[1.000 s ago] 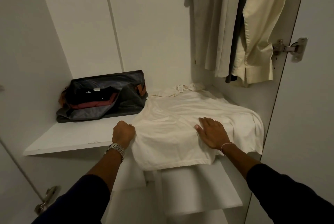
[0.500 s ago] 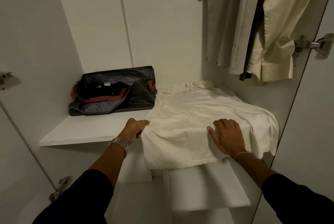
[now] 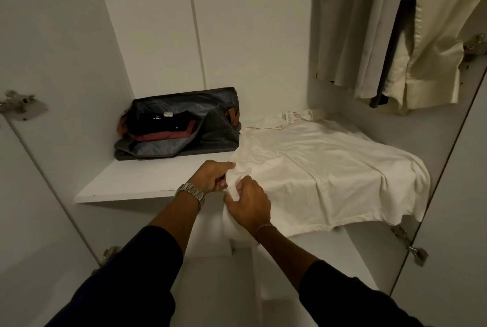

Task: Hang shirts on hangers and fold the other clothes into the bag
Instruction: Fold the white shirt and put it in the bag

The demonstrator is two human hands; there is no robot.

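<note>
2 hands (image 3: 232, 189) pinching shirt (image 3: 329, 168), collar rearward

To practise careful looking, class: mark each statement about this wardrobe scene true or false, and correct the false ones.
1. Both hands grip the cream shirt at its near left corner. True: the left hand and right hand pinch the cloth there.
2. The bag is zipped shut. False: it lies open, with folded dark and red clothes showing inside.
3. The cream shirt hangs on a hanger. False: it lies spread on the shelf, its near edge drooping over the front.
4. Garments hang at the upper right. True.
5. The wristwatch is on the right wrist. False: it is on the left wrist.
</note>
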